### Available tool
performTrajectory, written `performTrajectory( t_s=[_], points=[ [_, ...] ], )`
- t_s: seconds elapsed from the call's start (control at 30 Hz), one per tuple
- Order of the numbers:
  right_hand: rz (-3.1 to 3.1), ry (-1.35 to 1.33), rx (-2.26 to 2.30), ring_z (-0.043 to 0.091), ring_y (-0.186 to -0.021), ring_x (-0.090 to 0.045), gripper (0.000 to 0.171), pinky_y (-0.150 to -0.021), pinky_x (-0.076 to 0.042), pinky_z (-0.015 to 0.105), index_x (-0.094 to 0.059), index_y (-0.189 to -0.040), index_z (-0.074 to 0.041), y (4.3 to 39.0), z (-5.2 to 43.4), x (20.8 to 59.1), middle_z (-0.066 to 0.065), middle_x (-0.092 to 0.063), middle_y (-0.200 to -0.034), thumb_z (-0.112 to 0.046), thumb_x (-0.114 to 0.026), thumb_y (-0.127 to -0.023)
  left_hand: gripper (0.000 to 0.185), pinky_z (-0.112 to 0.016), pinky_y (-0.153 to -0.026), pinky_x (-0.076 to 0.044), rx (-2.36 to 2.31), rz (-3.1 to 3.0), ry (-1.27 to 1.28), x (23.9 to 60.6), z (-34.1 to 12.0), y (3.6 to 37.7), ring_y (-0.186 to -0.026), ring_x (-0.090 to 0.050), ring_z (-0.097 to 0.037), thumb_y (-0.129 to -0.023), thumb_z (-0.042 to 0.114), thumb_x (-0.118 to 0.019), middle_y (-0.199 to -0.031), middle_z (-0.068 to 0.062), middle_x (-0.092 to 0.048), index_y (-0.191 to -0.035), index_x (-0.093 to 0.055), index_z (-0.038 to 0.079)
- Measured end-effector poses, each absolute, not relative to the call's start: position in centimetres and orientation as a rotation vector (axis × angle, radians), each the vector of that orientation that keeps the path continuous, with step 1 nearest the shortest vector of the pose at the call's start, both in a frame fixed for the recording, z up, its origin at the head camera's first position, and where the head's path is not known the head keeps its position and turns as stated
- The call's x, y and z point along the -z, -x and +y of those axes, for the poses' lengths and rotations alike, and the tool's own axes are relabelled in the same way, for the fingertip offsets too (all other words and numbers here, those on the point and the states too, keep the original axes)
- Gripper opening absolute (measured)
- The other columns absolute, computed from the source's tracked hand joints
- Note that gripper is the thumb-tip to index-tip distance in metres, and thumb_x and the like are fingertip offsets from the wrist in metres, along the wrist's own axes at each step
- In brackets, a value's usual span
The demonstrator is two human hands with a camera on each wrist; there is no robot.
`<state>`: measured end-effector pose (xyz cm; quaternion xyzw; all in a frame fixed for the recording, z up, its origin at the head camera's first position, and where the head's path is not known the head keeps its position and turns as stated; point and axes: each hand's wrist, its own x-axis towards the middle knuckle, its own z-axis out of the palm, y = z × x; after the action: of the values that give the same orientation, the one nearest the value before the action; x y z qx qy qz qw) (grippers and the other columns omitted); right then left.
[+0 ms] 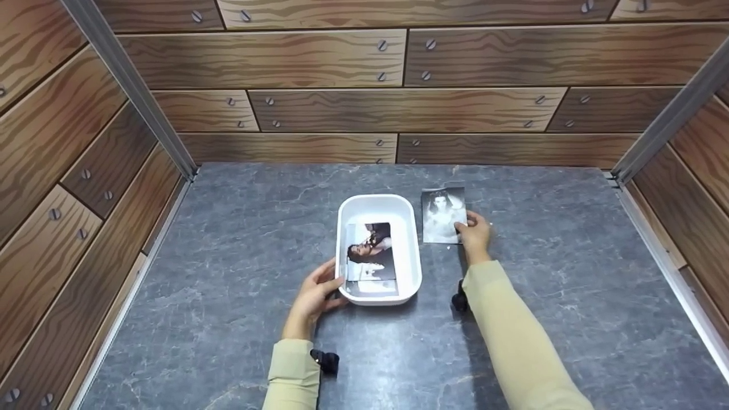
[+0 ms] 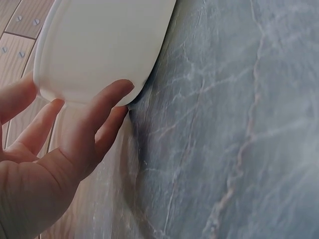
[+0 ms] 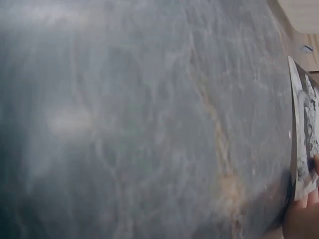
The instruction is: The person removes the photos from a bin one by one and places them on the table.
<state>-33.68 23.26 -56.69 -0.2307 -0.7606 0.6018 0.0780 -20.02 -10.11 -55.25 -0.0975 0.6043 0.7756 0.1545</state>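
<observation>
A white plastic tub (image 1: 416, 250) with rounded corners stands on the table. Inside it lie a colour photo (image 1: 373, 256) of a dark-haired person and, partly beneath, another print showing at the near end. My left hand (image 1: 314, 293) holds the tub's near left corner, thumb at the rim and fingers against the outer wall (image 2: 107, 50). To the right of the tub, my right hand (image 1: 475, 234) pinches a black-and-white photo (image 1: 439, 219) by its lower right edge. Only a sliver of that photo shows in the right wrist view; whether others lie under it I cannot tell.
The grey marbled tabletop (image 1: 228, 273) extends around the tub. Wood-patterned panels (image 1: 319, 108) wall the back and both sides, with metal corner posts (image 1: 136, 91). A small white speck (image 1: 448, 247) lies below the black-and-white photo. A black wrist camera (image 1: 326, 361) sits by the left sleeve.
</observation>
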Motion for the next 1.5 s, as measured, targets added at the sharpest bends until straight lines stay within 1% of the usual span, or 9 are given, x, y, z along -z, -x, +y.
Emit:
performTrajectory(
  t_s=[0.2,0.33,0.5,0.6,0.67,0.8,0.9,1.27,1.5],
  points=[
    [-2.400,0.653,-1.546,0.002,-0.056,-0.047,0.041,-0.053,-0.040,0.012,-0.058,-0.126,0.008,33.4,23.2,56.7,0.006,-0.052,-0.084,-0.003,-0.067,-0.087,0.059,-0.040,-0.076,-0.062,-2.204,1.754,0.290,55.0,-9.9,19.9,-0.107,-0.060,-0.030,-0.093,0.000,-0.056,-0.149,-0.027,-0.037,-0.148,-0.035,0.004],
    [-2.513,0.666,-1.338,0.021,-0.077,-0.056,0.039,-0.072,-0.047,0.028,-0.061,-0.122,0.006,33.2,23.1,56.6,0.013,-0.060,-0.088,-0.009,-0.069,-0.086,0.059,-0.038,-0.072,-0.062,-2.186,1.780,0.330,54.8,-9.6,19.9,-0.106,-0.061,-0.029,-0.093,0.000,-0.056,-0.149,-0.027,-0.038,-0.148,-0.037,0.005],
    [-2.596,0.664,-1.230,0.036,-0.103,-0.055,0.045,-0.097,-0.042,0.046,-0.059,-0.125,0.004,33.0,23.0,56.5,0.022,-0.063,-0.107,-0.017,-0.069,-0.087,0.059,-0.037,-0.072,-0.062,-2.194,1.771,0.345,54.8,-9.5,19.9,-0.105,-0.061,-0.030,-0.093,0.000,-0.056,-0.148,-0.027,-0.038,-0.148,-0.037,0.005],
    [-2.560,0.657,-1.326,0.033,-0.095,-0.060,0.051,-0.095,-0.046,0.042,-0.054,-0.131,0.005,33.0,23.0,56.1,0.022,-0.060,-0.111,-0.017,-0.069,-0.088,0.059,-0.038,-0.073,-0.062,-2.199,1.765,0.335,54.8,-9.7,19.9,-0.106,-0.061,-0.030,-0.093,0.000,-0.057,-0.148,-0.027,-0.038,-0.148,-0.036,0.005],
    [-2.514,0.668,-1.444,0.021,-0.077,-0.061,0.055,-0.083,-0.051,0.031,-0.049,-0.136,0.006,33.1,23.1,55.8,0.022,-0.058,-0.116,-0.015,-0.068,-0.089,0.059,-0.039,-0.075,-0.062,-2.197,1.765,0.337,54.8,-9.8,19.9,-0.106,-0.061,-0.030,-0.093,0.001,-0.057,-0.148,-0.027,-0.039,-0.148,-0.036,0.005],
    [-2.369,0.720,-1.716,0.023,-0.101,-0.062,0.062,-0.095,-0.051,0.029,-0.038,-0.143,0.006,33.3,22.9,54.9,0.026,-0.051,-0.132,-0.013,-0.065,-0.091,0.059,-0.042,-0.076,-0.061,-2.200,1.765,0.337,54.9,-10.1,19.8,-0.106,-0.060,-0.030,-0.093,0.001,-0.057,-0.147,-0.028,-0.038,-0.148,-0.036,0.004],
    [-2.252,0.741,-1.870,0.034,-0.133,-0.041,0.065,-0.114,-0.038,0.038,-0.034,-0.146,0.005,33.4,22.4,53.7,0.028,-0.044,-0.142,-0.014,-0.065,-0.092,0.059,-0.042,-0.077,-0.061,-2.207,1.759,0.345,54.8,-10.2,19.7,-0.108,-0.060,-0.031,-0.092,0.000,-0.057,-0.147,-0.028,-0.039,-0.148,-0.036,0.004],
    [-1.938,0.546,-2.233,0.034,-0.133,-0.042,0.067,-0.112,-0.040,0.038,-0.031,-0.149,0.000,30.7,16.3,49.4,0.026,-0.042,-0.145,-0.007,-0.064,-0.091,0.059,-0.042,-0.076,-0.061,-2.210,1.760,0.358,54.8,-10.2,19.6,-0.108,-0.059,-0.032,-0.092,-0.002,-0.056,-0.146,-0.030,-0.038,-0.148,-0.036,0.003],
    [-2.073,0.393,-2.268,0.035,-0.136,-0.039,0.063,-0.115,-0.036,0.041,-0.035,-0.147,0.000,27.9,12.0,49.5,0.026,-0.042,-0.146,-0.010,-0.064,-0.091,0.060,-0.039,-0.074,-0.062,-2.210,1.740,0.340,54.8,-9.7,20.0,-0.108,-0.060,-0.032,-0.092,-0.002,-0.056,-0.146,-0.029,-0.038,-0.148,-0.036,0.003]
  ],
)
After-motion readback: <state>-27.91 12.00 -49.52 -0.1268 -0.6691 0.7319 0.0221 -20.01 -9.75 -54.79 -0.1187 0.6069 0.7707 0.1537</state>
